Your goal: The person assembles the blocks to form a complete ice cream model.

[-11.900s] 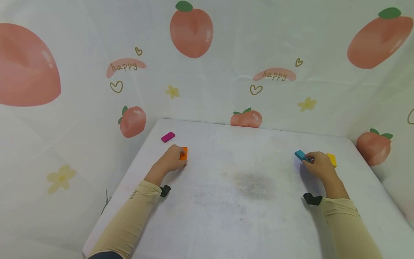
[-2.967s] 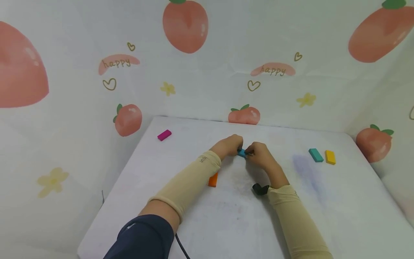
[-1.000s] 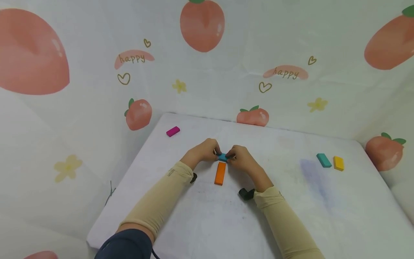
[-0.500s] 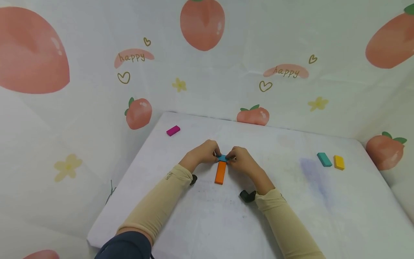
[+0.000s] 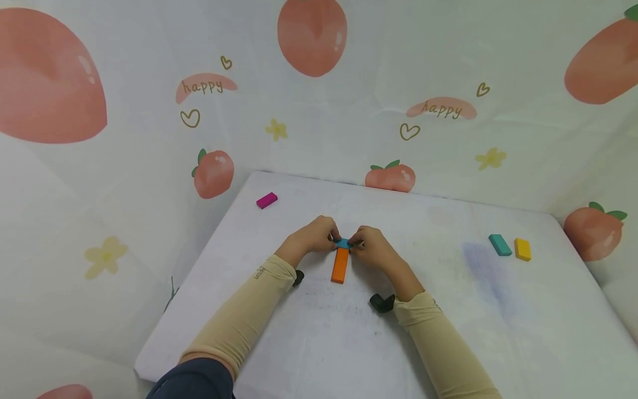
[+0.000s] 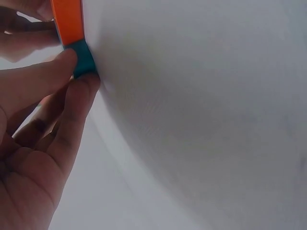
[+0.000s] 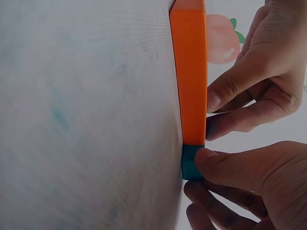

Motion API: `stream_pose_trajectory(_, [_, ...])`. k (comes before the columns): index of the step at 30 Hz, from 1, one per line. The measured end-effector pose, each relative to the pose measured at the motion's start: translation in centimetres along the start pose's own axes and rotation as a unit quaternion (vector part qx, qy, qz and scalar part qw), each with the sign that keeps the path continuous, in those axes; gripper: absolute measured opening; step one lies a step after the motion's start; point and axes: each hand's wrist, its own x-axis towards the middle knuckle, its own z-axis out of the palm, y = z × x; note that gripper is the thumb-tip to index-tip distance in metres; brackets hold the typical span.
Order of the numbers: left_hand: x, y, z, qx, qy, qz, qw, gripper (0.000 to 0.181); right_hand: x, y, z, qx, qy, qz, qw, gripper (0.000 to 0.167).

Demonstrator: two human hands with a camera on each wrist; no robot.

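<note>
A blue block (image 5: 343, 243) lies flat on the white table, against the far end of an orange block (image 5: 340, 266); together they form a T. My left hand (image 5: 314, 234) pinches the blue block's left end between thumb and fingers. On its right end, my right hand (image 5: 372, 246) does the same. Up close in the left wrist view, the thumb presses the near face of the blue block (image 6: 86, 58). In the right wrist view the orange block (image 7: 191, 76) touches the blue block (image 7: 188, 163) with no visible gap.
A magenta block (image 5: 267, 200) lies at the table's far left. Toward the far right, a teal block (image 5: 500, 245) and a yellow block (image 5: 523, 250) lie side by side. A bluish smudge marks the white table (image 5: 438, 343). Printed cloth hangs behind and beside it.
The orange block came from the left and the blue one from the right to mid-table. Within the last second, the small gap between them closed; both hands stay on the blue block.
</note>
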Motion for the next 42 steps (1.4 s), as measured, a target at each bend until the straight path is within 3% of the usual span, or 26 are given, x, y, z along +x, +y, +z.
stream_pose_trajectory(32, [-0.44, 0.78, 0.49, -0.021, 0.012, -0.042, 0.9988, 0.018, -0.33, -0.11, 0.07, 0.005, 0.006, 0.011, 0.9999, 0.015])
stream_pose_trajectory(42, [-0.33, 0.52, 0.74, -0.015, 0.023, -0.017, 0.9995, 0.021, -0.44, -0.17, -0.13, -0.015, 0.015, -0.012, 0.9997, 0.014])
